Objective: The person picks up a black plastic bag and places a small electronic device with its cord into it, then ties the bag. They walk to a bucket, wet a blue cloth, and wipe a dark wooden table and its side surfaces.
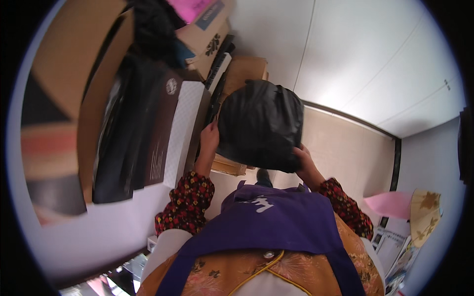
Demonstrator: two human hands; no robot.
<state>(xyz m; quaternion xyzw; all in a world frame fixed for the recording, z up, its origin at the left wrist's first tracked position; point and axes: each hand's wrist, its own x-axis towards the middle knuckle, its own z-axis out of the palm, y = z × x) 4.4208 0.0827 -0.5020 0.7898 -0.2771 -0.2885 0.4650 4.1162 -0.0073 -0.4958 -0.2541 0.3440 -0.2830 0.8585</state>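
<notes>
A rounded black plastic bag (261,124), its surface wrinkled and shiny, is held in front of me above the floor. My left hand (210,138) grips its left edge, the fingertips partly hidden. At its lower right edge, my right hand (305,162) has the thumb and fingers closed on it. What the bag contains cannot be seen. Both forearms wear floral sleeves, and a purple apron (277,218) covers my front.
To the left stand an open cardboard box (105,66), black plastic wrapping (122,137) and a white-sided box (187,122). More cardboard boxes (242,72) are stacked behind the bag. White panels (351,48) rise beyond the tiled floor (348,144). Pink and patterned items (389,204) are at right.
</notes>
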